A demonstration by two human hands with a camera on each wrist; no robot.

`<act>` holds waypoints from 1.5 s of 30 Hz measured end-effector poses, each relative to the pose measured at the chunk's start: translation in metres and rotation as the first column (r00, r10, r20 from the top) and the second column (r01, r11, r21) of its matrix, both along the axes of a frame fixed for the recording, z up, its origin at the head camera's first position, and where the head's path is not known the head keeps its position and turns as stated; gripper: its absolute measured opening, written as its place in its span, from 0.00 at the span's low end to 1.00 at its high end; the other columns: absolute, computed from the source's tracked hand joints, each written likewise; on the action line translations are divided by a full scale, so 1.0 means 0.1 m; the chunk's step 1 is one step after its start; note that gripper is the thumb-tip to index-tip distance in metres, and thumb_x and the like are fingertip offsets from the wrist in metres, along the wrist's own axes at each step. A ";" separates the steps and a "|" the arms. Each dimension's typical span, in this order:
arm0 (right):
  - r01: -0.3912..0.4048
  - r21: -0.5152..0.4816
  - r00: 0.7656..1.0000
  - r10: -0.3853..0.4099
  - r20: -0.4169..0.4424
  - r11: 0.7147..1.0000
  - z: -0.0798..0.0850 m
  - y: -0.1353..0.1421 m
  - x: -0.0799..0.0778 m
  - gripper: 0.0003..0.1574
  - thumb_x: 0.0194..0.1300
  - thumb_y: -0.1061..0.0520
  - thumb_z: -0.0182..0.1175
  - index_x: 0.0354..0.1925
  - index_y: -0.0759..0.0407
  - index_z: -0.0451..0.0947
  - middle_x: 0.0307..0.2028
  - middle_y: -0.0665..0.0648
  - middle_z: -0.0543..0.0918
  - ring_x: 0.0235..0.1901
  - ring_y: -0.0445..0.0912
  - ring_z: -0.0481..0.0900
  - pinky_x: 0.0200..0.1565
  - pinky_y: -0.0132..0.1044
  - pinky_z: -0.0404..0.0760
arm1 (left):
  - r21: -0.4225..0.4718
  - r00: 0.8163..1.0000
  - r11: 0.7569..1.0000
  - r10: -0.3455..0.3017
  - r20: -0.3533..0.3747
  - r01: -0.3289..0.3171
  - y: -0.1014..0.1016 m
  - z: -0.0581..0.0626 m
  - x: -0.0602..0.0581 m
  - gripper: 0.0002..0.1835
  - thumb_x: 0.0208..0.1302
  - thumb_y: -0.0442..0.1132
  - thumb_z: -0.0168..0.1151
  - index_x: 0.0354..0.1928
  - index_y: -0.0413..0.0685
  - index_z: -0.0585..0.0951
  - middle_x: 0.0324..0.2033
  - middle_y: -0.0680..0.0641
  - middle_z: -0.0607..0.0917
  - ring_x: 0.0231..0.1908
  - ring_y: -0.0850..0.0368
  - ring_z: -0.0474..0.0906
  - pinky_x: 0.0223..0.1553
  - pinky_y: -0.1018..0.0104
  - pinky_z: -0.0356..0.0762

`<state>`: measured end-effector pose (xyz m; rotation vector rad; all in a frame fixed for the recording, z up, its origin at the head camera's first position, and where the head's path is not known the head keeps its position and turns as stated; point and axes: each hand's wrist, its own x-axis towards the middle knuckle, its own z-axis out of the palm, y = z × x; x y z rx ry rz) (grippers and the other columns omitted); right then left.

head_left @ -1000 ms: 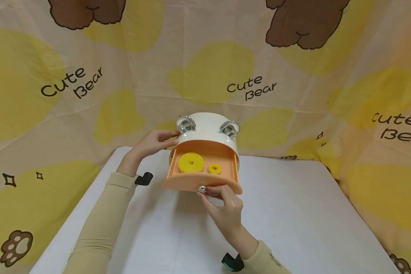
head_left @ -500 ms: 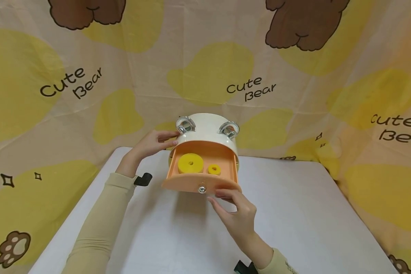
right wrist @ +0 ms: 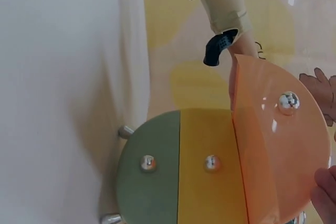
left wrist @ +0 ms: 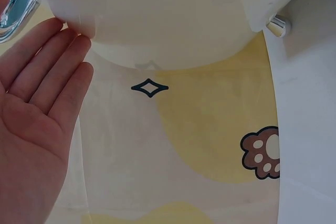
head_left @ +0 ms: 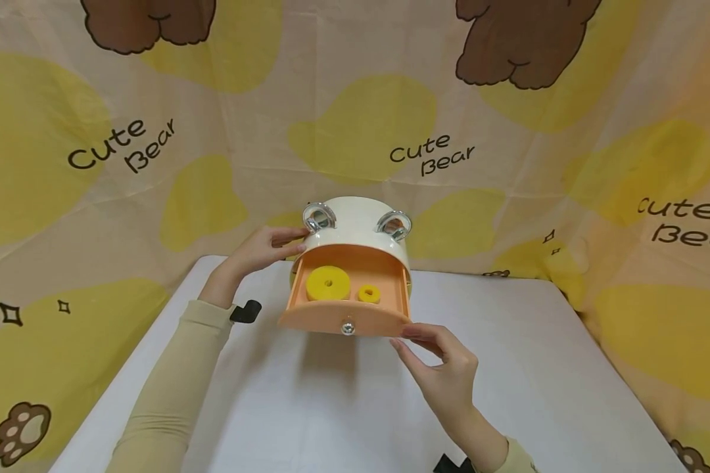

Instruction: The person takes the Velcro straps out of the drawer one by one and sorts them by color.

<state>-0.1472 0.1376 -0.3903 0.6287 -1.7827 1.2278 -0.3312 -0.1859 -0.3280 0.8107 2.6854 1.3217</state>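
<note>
A small rounded drawer cabinet (head_left: 357, 220) with a white shell and two silver rings stands on the table. Its orange top drawer (head_left: 313, 318) is pulled out, with a silver knob (head_left: 348, 328) on the front. Inside lie a large yellow disc (head_left: 317, 289) and a small yellow ring (head_left: 363, 297), each with a centre hole. My left hand (head_left: 257, 251) rests its straight fingers against the shell's left side. At the drawer front's right end is my right hand (head_left: 448, 378), thumb and fingers apart, fingertips close to the edge; contact is unclear.
Below the orange drawer, the right wrist view shows a shut yellow drawer (right wrist: 199, 135) and a shut green drawer (right wrist: 144, 140). The cabinet has short silver legs (right wrist: 126, 131). A white-covered table (head_left: 544, 394) bears it, and a printed cloth (head_left: 355, 39) hangs behind.
My right hand has let go of the silver knob and moved right along the drawer front to its right end. The left hand and the pulled-out drawer stay in place.
</note>
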 end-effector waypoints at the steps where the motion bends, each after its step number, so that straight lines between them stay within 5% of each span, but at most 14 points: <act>1: 0.008 0.005 1.000 -0.008 0.008 1.000 0.02 0.02 0.01 0.22 0.37 0.73 0.75 0.35 0.65 0.82 0.31 0.60 0.86 0.32 0.45 0.86 0.39 0.29 0.83 | -0.003 1.000 1.000 0.002 0.002 -0.002 0.00 0.00 0.00 0.30 0.63 0.53 0.61 0.64 0.50 0.72 0.63 0.45 0.74 0.63 0.42 0.69 0.58 0.48 0.73; 15: 0.064 0.165 0.961 -0.106 0.255 0.984 0.27 0.35 -0.08 0.20 0.48 0.60 0.74 0.41 0.59 0.82 0.38 0.55 0.87 0.39 0.43 0.85 0.44 0.27 0.81 | 0.004 0.999 1.000 0.023 0.032 -0.023 -0.02 -0.02 0.00 0.29 0.64 0.50 0.61 0.65 0.50 0.72 0.63 0.44 0.74 0.64 0.43 0.68 0.58 0.48 0.73; 27: -0.076 0.141 0.910 0.011 0.414 0.987 0.74 0.37 -0.16 0.21 0.53 0.68 0.68 0.46 0.72 0.78 0.43 0.66 0.84 0.44 0.57 0.82 0.46 0.38 0.82 | -0.013 1.000 1.000 0.015 0.018 -0.015 0.07 0.23 0.27 0.27 0.66 0.42 0.59 0.64 0.40 0.71 0.62 0.38 0.73 0.63 0.41 0.69 0.58 0.48 0.73; 32: -0.096 0.131 0.880 0.023 0.475 0.987 0.80 0.38 -0.23 0.21 0.54 0.66 0.68 0.47 0.72 0.77 0.44 0.66 0.83 0.45 0.57 0.83 0.47 0.41 0.81 | 0.005 1.000 1.000 0.005 0.027 -0.005 0.06 0.22 0.25 0.27 0.65 0.43 0.60 0.64 0.41 0.71 0.63 0.39 0.73 0.64 0.39 0.68 0.58 0.48 0.73; 39: -0.158 0.106 0.825 0.072 0.560 0.982 0.84 0.37 -0.35 0.23 0.55 0.65 0.68 0.49 0.71 0.77 0.45 0.67 0.83 0.47 0.58 0.82 0.45 0.29 0.82 | -0.008 1.000 1.000 0.011 0.020 -0.011 0.07 0.22 0.24 0.27 0.65 0.45 0.61 0.64 0.44 0.72 0.63 0.41 0.73 0.63 0.42 0.68 0.60 0.49 0.71; 45: -0.228 0.092 0.788 0.128 0.602 0.969 0.69 0.46 -0.60 0.25 0.54 0.57 0.70 0.50 0.63 0.78 0.45 0.61 0.85 0.46 0.51 0.83 0.45 0.29 0.82 | -0.023 1.000 1.000 0.016 0.008 -0.016 0.07 0.20 0.22 0.27 0.65 0.44 0.60 0.65 0.43 0.71 0.63 0.40 0.73 0.63 0.42 0.69 0.60 0.49 0.71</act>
